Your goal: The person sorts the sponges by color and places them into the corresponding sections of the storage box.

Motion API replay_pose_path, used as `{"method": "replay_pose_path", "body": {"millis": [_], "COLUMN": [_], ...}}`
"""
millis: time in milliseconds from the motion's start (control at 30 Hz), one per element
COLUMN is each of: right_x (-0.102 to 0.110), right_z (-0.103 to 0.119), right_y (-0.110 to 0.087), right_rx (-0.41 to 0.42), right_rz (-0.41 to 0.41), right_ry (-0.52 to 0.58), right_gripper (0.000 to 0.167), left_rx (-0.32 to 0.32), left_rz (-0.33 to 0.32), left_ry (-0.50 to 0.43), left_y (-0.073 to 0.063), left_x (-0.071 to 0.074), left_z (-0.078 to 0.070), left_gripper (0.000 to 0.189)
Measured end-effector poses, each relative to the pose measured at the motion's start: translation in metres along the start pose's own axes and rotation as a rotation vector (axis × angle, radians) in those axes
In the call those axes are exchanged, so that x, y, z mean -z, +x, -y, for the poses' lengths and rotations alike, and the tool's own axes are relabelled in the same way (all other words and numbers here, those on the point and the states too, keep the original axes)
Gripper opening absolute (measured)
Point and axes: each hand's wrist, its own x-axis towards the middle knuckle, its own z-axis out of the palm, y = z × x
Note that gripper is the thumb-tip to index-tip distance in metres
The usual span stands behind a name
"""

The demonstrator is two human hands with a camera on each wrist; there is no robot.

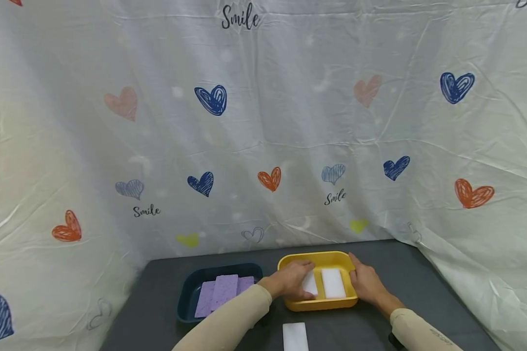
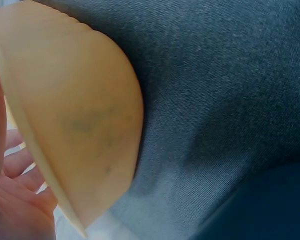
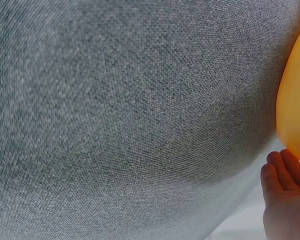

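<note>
A yellow tray (image 1: 320, 305) stands at the back of the table with two white sponges in it. My left hand (image 1: 290, 280) reaches over its left rim and holds the left white sponge (image 1: 310, 284) between thumb and fingers, partly covering it. The right white sponge (image 1: 333, 283) lies flat beside it. At the right rim, my right hand (image 1: 369, 282) grips the tray, its thumb over the edge; in the right wrist view straight fingers (image 3: 280, 172) lie along the outer wall. The left wrist view shows the tray's outer side (image 2: 85, 115), with the left fingers beyond the rim.
Left of the yellow tray stands a dark blue tray (image 1: 185, 302) holding several purple sponges (image 1: 224, 291). Another white sponge (image 1: 295, 336) lies on the dark grey table (image 1: 158, 292) near its front. A white curtain (image 1: 263, 122) with printed hearts hangs behind.
</note>
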Motion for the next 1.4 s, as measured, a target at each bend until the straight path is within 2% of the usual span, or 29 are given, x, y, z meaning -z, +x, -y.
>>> {"method": "replay_pose_path", "body": {"millis": [367,700,733,933,1100,1200,1333,1400], "right_x": [0.0,0.0,0.001,0.002,0.0,-0.004,-0.017,-0.018], "right_z": [-0.001,-0.001,0.0,0.0,-0.001,-0.008,-0.034,-0.039], "right_y": [0.0,0.001,0.001,0.0,0.003,0.005,0.012,0.012], "right_rx": [-0.008,0.006,0.011,-0.01,0.015,0.08,0.174,0.181], "right_rz": [-0.002,-0.003,-0.009,0.008,-0.006,-0.045,-0.086,-0.086], "right_ry": [0.006,0.0,-0.003,0.006,0.032,0.049,0.043,0.043], "right_gripper": [0.058,0.058,0.057,0.058,0.058,0.056,0.056,0.057], "left_rx": [0.009,-0.015,-0.007,0.001,0.019,0.016,-0.035,-0.05], "left_rz": [0.011,0.029,0.037,0.055,0.022,-0.013,-0.098,-0.147], "left_ry": [0.041,0.035,0.026,0.015,-0.033,-0.068,-0.109,-0.137], "left_y": [0.01,0.02,0.017,0.014,0.006,0.002,-0.004,-0.006], "left_x": [-0.012,-0.022,-0.018,-0.014,-0.008,-0.009,-0.011,-0.011], "left_z": [0.0,0.005,0.002,-0.002,-0.001,0.002,0.005,0.006], "left_gripper": [0.088,0.091,0.092,0.093,0.093,0.092,0.089,0.087]}}
